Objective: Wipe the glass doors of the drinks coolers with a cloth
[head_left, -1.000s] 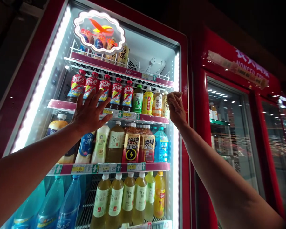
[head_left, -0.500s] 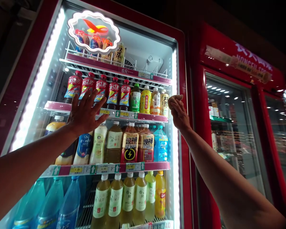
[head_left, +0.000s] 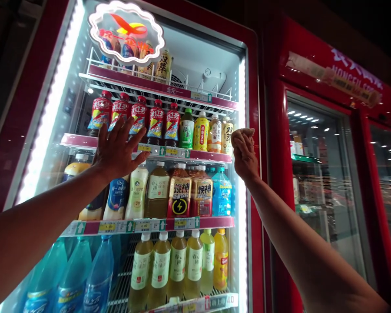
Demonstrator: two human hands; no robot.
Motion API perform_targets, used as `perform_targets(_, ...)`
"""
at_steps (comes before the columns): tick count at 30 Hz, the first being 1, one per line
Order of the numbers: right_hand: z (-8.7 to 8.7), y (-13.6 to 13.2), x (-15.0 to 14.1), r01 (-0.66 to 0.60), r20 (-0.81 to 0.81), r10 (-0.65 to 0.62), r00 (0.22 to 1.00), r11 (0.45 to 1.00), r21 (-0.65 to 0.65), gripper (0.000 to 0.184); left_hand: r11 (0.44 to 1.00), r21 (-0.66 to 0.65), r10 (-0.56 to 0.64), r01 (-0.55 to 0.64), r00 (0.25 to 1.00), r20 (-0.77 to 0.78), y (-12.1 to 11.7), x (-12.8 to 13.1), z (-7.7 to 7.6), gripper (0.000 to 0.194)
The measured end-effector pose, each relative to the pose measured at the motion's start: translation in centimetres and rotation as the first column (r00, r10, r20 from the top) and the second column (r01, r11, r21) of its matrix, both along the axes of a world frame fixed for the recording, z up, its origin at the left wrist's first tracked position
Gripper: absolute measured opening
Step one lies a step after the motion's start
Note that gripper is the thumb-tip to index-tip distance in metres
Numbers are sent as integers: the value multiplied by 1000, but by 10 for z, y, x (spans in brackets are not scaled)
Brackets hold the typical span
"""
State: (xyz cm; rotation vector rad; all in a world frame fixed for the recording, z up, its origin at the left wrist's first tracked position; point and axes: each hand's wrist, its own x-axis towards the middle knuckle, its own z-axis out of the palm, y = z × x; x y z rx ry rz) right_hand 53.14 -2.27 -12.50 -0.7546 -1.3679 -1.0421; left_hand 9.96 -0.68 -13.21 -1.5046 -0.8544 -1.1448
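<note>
1. Tan and crumpled: gripped the cloth (head_left: pixel 243 131) in the right hand (head_left: pixel 246 157), by the light strip (head_left: pixel 242 98) at the right side of the glass door (head_left: pixel 198 50). Looked light, soft, hard to damage; best grasped by a bunched fold.
2. Spread the left hand (head_left: pixel 120 150), grasping nothing, in front of the glass; could not tell whether touching.
3. Read "统一" on the lit sign (head_left: pixel 127 31).
4. Made out "冰红茶" on red-capped bottles (head_left: pixel 157 121), "绿茶" on a green-capped bottle (head_left: pixel 187 132), "焕神" on energy drinks (head_left: pixel 180 191).
5. Found "NONGFU" on the next fridge (head_left: pixel 361 141); could not read the rest clearly.
</note>
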Motion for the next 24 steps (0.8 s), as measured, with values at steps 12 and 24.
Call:
perform_targets(12,-12,0,-21,-31,-61,32,998,999,17,42,996,21,-91,91,996,-20,5,-4,1,64)
perform_targets(24,-4,4,-69,-33,-10,33,999,999,16,41,987,-44,-156,156,988,4,3,-5,1,62)
